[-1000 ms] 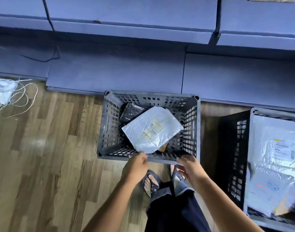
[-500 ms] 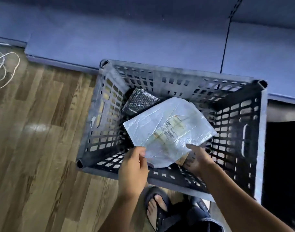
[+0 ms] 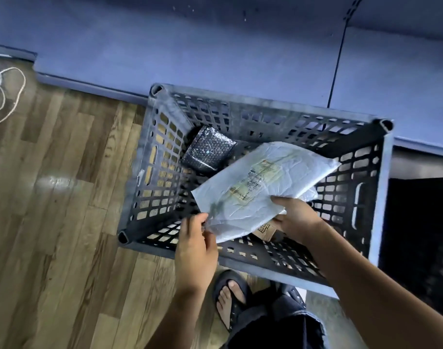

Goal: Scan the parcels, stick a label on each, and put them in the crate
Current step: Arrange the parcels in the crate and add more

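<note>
Grey-white poly mailer (image 3: 260,182), creased and with a printed label face-up, hangs tilted over the middle of the dark perforated crate (image 3: 265,107), clear of its floor. The right grip (image 3: 297,217), a bare hand, is clamped on the mailer's edge at 5 o'clock, thumb on top and fingers beneath. The left grip (image 3: 195,248) meets the corner at 7 o'clock. Blur hides whether it pinches the film or only touches it.

My reading is that this is the crate step, since the label is already on. One picture cannot say whether the mailer is going down or coming up. Either way, the next move calls for keeping it level and steering its long edge between the walls.

Room is fair. A black bubble-wrapped parcel (image 3: 209,149) sits in the crate's 10 o'clock corner, and a brown cardboard piece (image 3: 265,229) lies just below the mailer at 6 o'clock. The mailer's far corner at 2 o'clock comes close to the right wall, so that edge needs watching. Outside, blue padding (image 3: 190,46) butts against the crate at 12 o'clock and a second dark crate (image 3: 421,222) stands near at 3 o'clock. At 9 o'clock lies open wooden floor (image 3: 64,197).
</note>
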Motion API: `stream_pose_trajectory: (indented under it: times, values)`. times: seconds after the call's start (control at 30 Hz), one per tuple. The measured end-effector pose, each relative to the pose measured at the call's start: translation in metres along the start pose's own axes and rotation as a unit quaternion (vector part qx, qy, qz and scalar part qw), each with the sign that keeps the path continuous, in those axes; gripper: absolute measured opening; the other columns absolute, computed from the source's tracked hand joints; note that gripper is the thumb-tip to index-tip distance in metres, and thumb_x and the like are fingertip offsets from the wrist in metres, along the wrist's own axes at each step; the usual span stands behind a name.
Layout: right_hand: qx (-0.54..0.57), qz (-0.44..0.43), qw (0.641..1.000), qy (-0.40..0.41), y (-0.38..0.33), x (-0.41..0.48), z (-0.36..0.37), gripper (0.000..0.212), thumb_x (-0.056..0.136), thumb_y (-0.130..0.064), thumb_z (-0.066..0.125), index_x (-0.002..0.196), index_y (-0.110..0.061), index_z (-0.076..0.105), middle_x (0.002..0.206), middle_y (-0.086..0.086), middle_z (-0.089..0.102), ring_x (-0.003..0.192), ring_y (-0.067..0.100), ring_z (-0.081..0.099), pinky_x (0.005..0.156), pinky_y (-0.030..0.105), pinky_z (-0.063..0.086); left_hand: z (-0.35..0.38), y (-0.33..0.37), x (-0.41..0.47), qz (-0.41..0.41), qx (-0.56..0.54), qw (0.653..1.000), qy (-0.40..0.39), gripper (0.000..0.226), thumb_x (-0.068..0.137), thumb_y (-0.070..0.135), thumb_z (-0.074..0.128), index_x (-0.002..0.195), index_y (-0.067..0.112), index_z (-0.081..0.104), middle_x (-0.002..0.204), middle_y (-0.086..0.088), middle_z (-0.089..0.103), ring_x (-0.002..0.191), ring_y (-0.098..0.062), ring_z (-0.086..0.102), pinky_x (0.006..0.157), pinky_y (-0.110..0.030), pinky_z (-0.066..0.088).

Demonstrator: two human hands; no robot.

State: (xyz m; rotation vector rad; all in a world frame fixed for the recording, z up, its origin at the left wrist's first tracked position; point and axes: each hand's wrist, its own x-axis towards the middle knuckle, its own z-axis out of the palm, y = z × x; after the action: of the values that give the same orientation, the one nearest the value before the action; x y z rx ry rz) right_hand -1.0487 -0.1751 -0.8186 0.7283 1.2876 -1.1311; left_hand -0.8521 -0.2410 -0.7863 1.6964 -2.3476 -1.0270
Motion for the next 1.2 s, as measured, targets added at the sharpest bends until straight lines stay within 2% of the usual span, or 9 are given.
stream_pose_trajectory:
  times: [0.13,0.33,0.5,0.67,0.73,0.83,0.9,0.97,1.2]
  values:
    - [-0.057,-0.027,0.998,0.000,-0.009,-0.066,-0.004,0.024,0.092,-0.001,0.053,0.116,0.001,0.053,0.105,0.017,0.065,0.090,0.028,0.063,0.069,0.036,0.051,-0.045,0.022,-0.021,-0.029,-0.019,0.999,0.020,0.031,0.084,0.000,0.056,0.111,0.016,0.056,0.107,0.007,0.049,0.093,-0.019,0.058,0.070,-0.028,0.041]
    - [-0.159,-0.059,0.983,-0.069,-0.023,-0.213,0.003,0.036,0.087,-0.006,0.059,0.123,-0.001,0.058,0.115,0.017,0.069,0.108,0.034,0.064,0.090,0.044,0.051,-0.152,0.070,-0.040,-0.085,-0.039,0.995,0.041,0.027,0.088,0.004,0.052,0.111,0.017,0.056,0.103,-0.007,0.063,0.088,-0.033,0.060,0.072,-0.040,0.048]
    - [-0.209,-0.126,0.963,-0.111,-0.053,-0.360,0.027,0.027,0.089,-0.005,0.056,0.114,0.003,0.062,0.103,0.012,0.073,0.096,0.026,0.070,0.079,0.037,0.055,-0.275,0.131,-0.058,-0.072,-0.065,0.989,0.110,0.024,0.087,0.000,0.051,0.107,0.012,0.058,0.096,-0.007,0.068,0.087,-0.032,0.062,0.068,-0.030,0.040]
    - [-0.267,-0.225,0.928,-0.129,-0.090,-0.500,0.069,0.037,0.081,-0.014,0.070,0.111,0.004,0.061,0.109,0.014,0.067,0.106,0.028,0.064,0.085,0.034,0.056,-0.392,0.198,-0.078,-0.006,-0.087,0.988,0.131,0.024,0.088,0.001,0.050,0.107,0.014,0.058,0.094,0.000,0.066,0.087,-0.029,0.062,0.077,-0.040,0.049]
    - [-0.266,-0.251,0.915,-0.168,-0.106,-0.549,0.086,0.050,0.068,-0.019,0.083,0.110,0.003,0.066,0.116,0.015,0.068,0.110,0.031,0.063,0.097,0.043,0.049,-0.438,0.226,-0.086,0.020,-0.114,0.981,0.158,0.021,0.089,0.000,0.048,0.104,0.011,0.059,0.096,0.001,0.064,0.084,-0.025,0.060,0.072,-0.032,0.045]
    - [-0.288,-0.315,0.877,-0.221,-0.128,-0.614,0.109,0.020,0.087,-0.001,0.061,0.106,0.000,0.065,0.104,0.014,0.072,0.088,0.021,0.072,0.080,0.033,0.057,-0.498,0.262,-0.088,0.068,-0.132,0.965,0.217,0.019,0.089,-0.004,0.048,0.099,0.008,0.060,0.095,0.007,0.061,0.077,-0.020,0.057,0.064,-0.022,0.032]
    - [-0.297,-0.360,0.854,-0.229,-0.145,-0.647,0.121,0.019,0.093,0.007,0.048,0.093,-0.003,0.064,0.088,0.009,0.075,0.069,0.008,0.071,0.063,0.018,0.055,-0.531,0.279,-0.085,0.092,-0.149,0.955,0.239,0.021,0.087,-0.005,0.049,0.098,0.010,0.060,0.096,0.006,0.064,0.080,-0.019,0.058,0.068,-0.022,0.036]
    - [-0.296,-0.386,0.840,-0.239,-0.160,-0.668,0.128,0.014,0.093,0.004,0.049,0.089,-0.001,0.061,0.076,0.006,0.074,0.061,0.006,0.069,0.053,0.015,0.050,-0.556,0.294,-0.083,0.110,-0.156,0.950,0.247,0.025,0.087,-0.004,0.048,0.099,0.015,0.059,0.091,0.005,0.065,0.082,-0.015,0.059,0.073,-0.025,0.041]
    - [-0.285,-0.447,0.805,-0.266,-0.211,-0.721,0.151,0.024,0.091,0.001,0.052,0.112,-0.005,0.059,0.098,0.010,0.074,0.085,0.020,0.072,0.063,0.025,0.057,-0.601,0.340,-0.070,0.151,-0.167,0.937,0.267,0.020,0.091,0.002,0.049,0.098,0.018,0.059,0.091,0.010,0.064,0.086,-0.012,0.059,0.072,-0.020,0.038]
